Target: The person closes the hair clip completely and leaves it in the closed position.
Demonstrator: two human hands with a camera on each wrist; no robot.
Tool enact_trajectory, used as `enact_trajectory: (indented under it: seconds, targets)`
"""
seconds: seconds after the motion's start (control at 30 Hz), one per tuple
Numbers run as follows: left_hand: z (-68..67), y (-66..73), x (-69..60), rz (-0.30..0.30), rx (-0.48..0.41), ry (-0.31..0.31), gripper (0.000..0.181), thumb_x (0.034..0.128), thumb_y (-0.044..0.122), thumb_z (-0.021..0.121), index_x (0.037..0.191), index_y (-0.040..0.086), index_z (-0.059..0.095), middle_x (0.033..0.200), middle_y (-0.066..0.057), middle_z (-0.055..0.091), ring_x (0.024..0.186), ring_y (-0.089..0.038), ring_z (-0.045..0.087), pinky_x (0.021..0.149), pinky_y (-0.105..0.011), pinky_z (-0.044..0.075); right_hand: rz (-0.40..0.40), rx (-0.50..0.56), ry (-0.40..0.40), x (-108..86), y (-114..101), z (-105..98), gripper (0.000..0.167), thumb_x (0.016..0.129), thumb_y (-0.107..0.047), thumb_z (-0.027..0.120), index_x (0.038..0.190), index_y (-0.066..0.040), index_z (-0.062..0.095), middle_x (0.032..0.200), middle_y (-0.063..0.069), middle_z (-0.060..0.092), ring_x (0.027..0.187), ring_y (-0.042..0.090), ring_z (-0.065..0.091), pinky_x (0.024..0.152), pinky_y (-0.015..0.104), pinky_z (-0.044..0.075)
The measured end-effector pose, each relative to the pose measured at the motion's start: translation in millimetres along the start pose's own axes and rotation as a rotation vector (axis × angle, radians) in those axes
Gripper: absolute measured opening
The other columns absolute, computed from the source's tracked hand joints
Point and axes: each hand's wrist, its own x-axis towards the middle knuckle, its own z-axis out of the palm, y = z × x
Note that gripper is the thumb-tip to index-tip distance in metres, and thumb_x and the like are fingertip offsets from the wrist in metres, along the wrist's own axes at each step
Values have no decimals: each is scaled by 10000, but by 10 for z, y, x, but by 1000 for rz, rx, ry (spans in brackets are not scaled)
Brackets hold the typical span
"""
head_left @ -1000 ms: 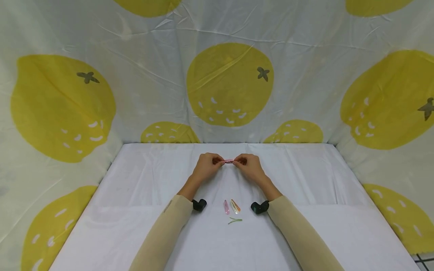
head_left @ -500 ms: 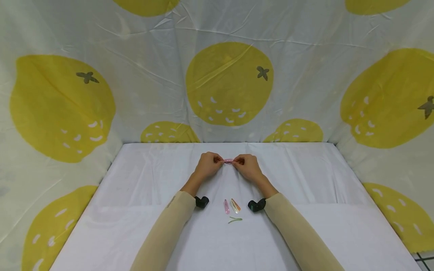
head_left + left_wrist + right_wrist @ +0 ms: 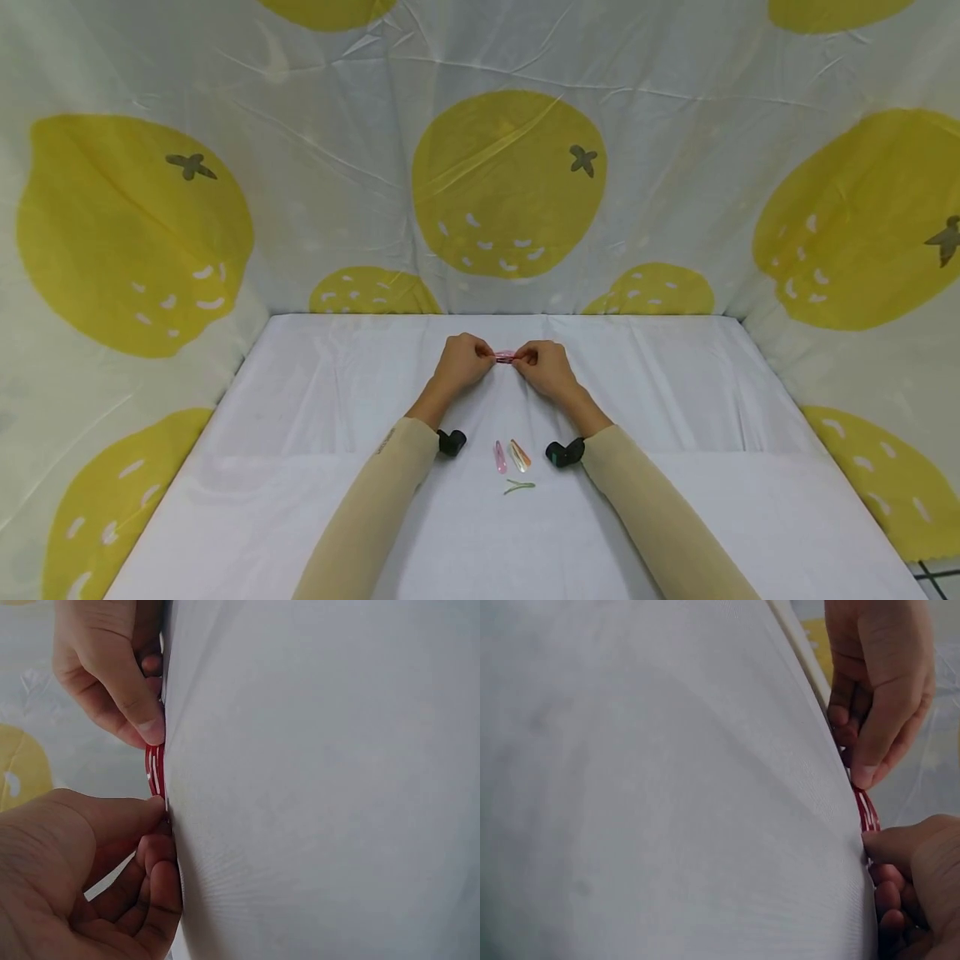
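Red, slender, slotted hair clip (image 3: 504,357) sits towards the twelve o'clock side of the white cloth-covered worktop (image 3: 660,400). We see left hand (image 3: 464,362) pinching its nine o'clock end, right hand (image 3: 547,368) its three o'clock end, fingers curled. Towards six o'clock we log a pink oval clip (image 3: 500,457), cream and orange strips (image 3: 519,457) forming a V, and a forked green piece (image 3: 525,485).

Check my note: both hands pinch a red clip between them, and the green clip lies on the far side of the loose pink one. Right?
Not quite: the head view shows the green clip on the near side of the loose pink clip. The left hand and right hand do pinch a red clip between them.
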Motion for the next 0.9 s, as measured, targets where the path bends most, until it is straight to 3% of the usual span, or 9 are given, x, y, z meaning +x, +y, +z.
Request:
enact_trajectory:
  seconds: [0.3,0.73,0.9]
  targets:
    - [6,16,12,-56,-24,-18,93,906,156,762,902,88,826,820,-27,759,793,-162,617,689,-274,505,13,-8,9,-8,-11,-13,78,911,-124,774,947,-55,776,771,37,700,693,108,582,630,231,468]
    - [-1,-15,-5,-50,-16,-34,100,917,163,767,945,84,821,847,-40,761,794,-161,632,721,-298,537,66,-17,-66,-21,-34,-45,125,942,-155,747,1028,-66,761,833,43,673,767,158,568,682,257,473]
    - [-37,-58,-42,-52,-34,-74,140,889,184,795,973,72,802,838,-25,743,781,-138,636,740,-295,544,71,-10,-85,-38,-51,-64,135,932,-148,755,1042,-71,755,853,44,675,791,165,575,715,265,480]
